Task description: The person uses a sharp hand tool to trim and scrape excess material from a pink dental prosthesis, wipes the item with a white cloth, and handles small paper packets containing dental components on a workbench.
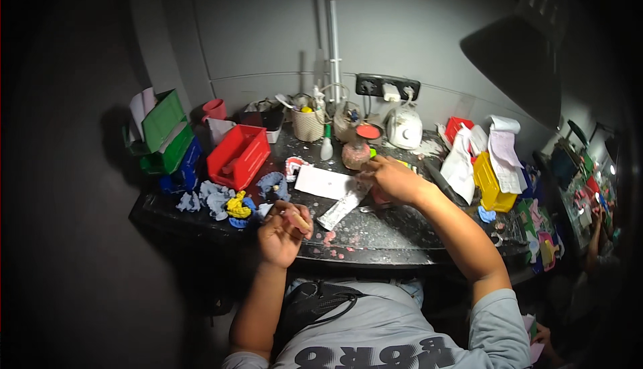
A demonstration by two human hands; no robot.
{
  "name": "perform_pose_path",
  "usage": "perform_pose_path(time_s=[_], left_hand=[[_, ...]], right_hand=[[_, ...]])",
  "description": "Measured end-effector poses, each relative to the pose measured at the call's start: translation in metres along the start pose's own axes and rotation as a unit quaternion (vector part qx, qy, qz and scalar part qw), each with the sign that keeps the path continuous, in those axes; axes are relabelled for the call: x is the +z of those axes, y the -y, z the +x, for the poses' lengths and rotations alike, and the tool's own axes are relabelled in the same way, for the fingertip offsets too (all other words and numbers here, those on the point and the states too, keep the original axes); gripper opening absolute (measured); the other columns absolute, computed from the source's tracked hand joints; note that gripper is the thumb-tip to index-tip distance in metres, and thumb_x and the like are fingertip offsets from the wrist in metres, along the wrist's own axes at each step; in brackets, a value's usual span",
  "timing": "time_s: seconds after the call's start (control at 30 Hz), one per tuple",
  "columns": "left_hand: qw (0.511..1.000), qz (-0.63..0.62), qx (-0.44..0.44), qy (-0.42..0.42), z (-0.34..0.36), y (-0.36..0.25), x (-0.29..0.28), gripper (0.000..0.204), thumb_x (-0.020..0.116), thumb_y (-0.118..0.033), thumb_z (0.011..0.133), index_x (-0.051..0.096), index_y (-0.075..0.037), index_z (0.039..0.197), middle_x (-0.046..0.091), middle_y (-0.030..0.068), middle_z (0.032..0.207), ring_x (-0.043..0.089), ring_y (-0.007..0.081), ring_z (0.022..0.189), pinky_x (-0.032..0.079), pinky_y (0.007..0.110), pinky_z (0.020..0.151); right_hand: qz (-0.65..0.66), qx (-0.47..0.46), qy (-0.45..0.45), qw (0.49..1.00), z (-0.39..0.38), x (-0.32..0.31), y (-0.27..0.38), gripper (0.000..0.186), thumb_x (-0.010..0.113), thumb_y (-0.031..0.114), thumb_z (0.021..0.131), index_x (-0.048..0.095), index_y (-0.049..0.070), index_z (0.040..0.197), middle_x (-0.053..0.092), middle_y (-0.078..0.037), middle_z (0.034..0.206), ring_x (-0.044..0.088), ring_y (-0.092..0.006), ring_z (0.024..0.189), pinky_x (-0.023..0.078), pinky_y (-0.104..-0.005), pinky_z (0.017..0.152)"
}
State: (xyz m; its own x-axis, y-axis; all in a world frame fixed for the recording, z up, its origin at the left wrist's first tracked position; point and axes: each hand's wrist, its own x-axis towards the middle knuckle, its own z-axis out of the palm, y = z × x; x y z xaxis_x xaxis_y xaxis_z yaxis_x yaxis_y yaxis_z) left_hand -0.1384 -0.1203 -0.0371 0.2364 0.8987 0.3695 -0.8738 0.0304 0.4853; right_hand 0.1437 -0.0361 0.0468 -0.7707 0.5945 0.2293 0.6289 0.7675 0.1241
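My left hand (283, 235) is closed round a small pink piece with a pale part (297, 220), held above the desk's front edge. My right hand (395, 179) reaches over the middle of the desk, fingers curled down; what they hold, if anything, is hidden. Just beyond it stand a pink-crusted pot (355, 157) and a red round-topped piece (368, 132). A white paper strip (321, 181) and a smeared, pale strip (338, 211) lie between my hands. A red-and-white small object (295, 167) and crumpled blue and yellow pieces (238, 204) lie to the left.
A red bin (234, 155) and green bins (161, 158) are left, a yellow bin (494, 191) with papers right. A white machine (404, 128) and holder (307, 126) stand behind. A lamp shade (506, 67) hangs upper right. A co-worker's arm (593, 242) shows far right.
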Motion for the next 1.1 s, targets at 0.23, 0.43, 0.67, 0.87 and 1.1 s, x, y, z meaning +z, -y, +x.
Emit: perform_pose_path(time_s=[0.23, 0.43, 0.67, 0.87, 1.1], left_hand=[[0.998, 0.033, 0.033, 0.032, -0.006, 0.002, -0.009, 0.029, 0.064, -0.029, 0.086, 0.057, -0.002, 0.095, 0.057, 0.0175, 0.093, 0.06, 0.0294, 0.079, 0.051, 0.036, 0.064], [0.993, 0.073, 0.091, 0.018, -0.009, 0.003, -0.001, 0.027, 0.064, -0.025, 0.086, 0.057, 0.0, 0.094, 0.056, 0.0169, 0.092, 0.059, 0.0279, 0.078, 0.05, 0.035, 0.061], [0.986, 0.089, 0.126, 0.069, -0.004, 0.012, -0.009, 0.024, 0.06, -0.022, 0.09, 0.057, 0.001, 0.095, 0.056, 0.0164, 0.091, 0.059, 0.0287, 0.078, 0.051, 0.036, 0.06], [0.981, 0.135, 0.129, 0.049, -0.007, 0.007, -0.004, 0.022, 0.06, -0.023, 0.092, 0.06, -0.001, 0.094, 0.055, 0.0141, 0.083, 0.058, 0.0274, 0.073, 0.05, 0.034, 0.056], [0.97, 0.182, 0.162, -0.013, -0.006, 0.011, 0.006, 0.01, 0.06, -0.01, 0.082, 0.058, -0.001, 0.086, 0.052, 0.0122, 0.076, 0.054, 0.0237, 0.066, 0.047, 0.032, 0.054]], right_hand=[[-0.012, 0.007, 0.144, 0.99, 0.024, 0.01, 0.006, 0.037, 0.061, 0.009, 0.077, 0.064, 0.009, 0.114, 0.059, -0.008, 0.121, 0.051, -0.0267, 0.119, 0.044, -0.0392, 0.098], [-0.096, -0.043, 0.073, 0.992, 0.021, 0.004, 0.022, 0.037, 0.06, 0.019, 0.082, 0.059, 0.006, 0.117, 0.06, -0.011, 0.114, 0.053, -0.0274, 0.113, 0.042, -0.0399, 0.094], [-0.005, -0.062, 0.097, 0.993, -0.005, -0.011, 0.079, 0.025, 0.06, 0.021, 0.082, 0.059, 0.0, 0.096, 0.06, -0.015, 0.092, 0.06, -0.0319, 0.088, 0.047, -0.0395, 0.083], [0.13, 0.01, -0.027, 0.991, -0.001, 0.01, 0.1, 0.025, 0.064, 0.025, 0.085, 0.062, 0.004, 0.097, 0.061, -0.016, 0.091, 0.06, -0.0338, 0.091, 0.05, -0.0429, 0.077], [0.055, 0.221, -0.008, 0.974, -0.033, -0.024, -0.006, 0.028, 0.073, 0.016, 0.075, 0.068, 0.008, 0.102, 0.068, -0.014, 0.099, 0.064, -0.0339, 0.096, 0.052, -0.04, 0.081]])
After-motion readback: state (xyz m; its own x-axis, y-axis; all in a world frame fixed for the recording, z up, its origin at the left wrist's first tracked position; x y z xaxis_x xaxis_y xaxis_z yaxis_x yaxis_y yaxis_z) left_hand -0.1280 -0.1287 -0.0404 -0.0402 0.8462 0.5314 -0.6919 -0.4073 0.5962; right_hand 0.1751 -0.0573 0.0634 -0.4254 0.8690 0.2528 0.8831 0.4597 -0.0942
